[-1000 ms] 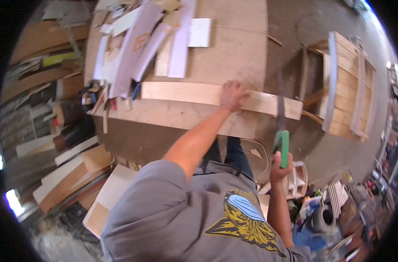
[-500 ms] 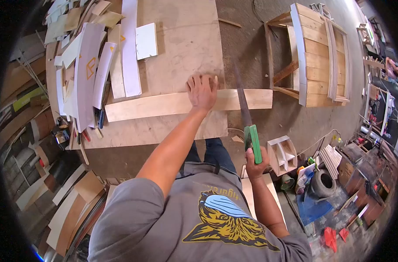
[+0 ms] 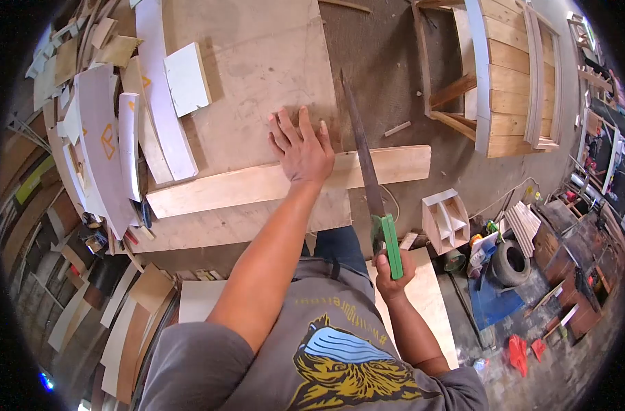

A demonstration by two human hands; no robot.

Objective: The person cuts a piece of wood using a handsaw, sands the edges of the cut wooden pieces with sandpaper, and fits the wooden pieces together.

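Note:
A long pale wooden board (image 3: 223, 188) lies across the worktable (image 3: 251, 75), its right end sticking out past the table's edge. My left hand (image 3: 302, 152) presses down on the board, fingers spread and reaching over its far edge onto the tabletop. In my right hand (image 3: 399, 272) is the green handle of a handsaw (image 3: 365, 159), the fingers wrapped round it. The saw's blade points away from me and crosses the board just beyond the table edge. Whether its teeth have cut into the wood cannot be made out.
White and bare wood offcuts (image 3: 96, 137) are heaped at the table's left. A white square piece (image 3: 187, 79) lies on the table. To the right stand a slatted wooden frame (image 3: 511, 75), a small divided box (image 3: 446, 220) and a tyre (image 3: 511, 263).
The view has shifted. A small strip of wood now shows on the floor beyond the board, where the board's overhang seemed bare before. My left hand's fingers are more spread; the saw stays across the board.

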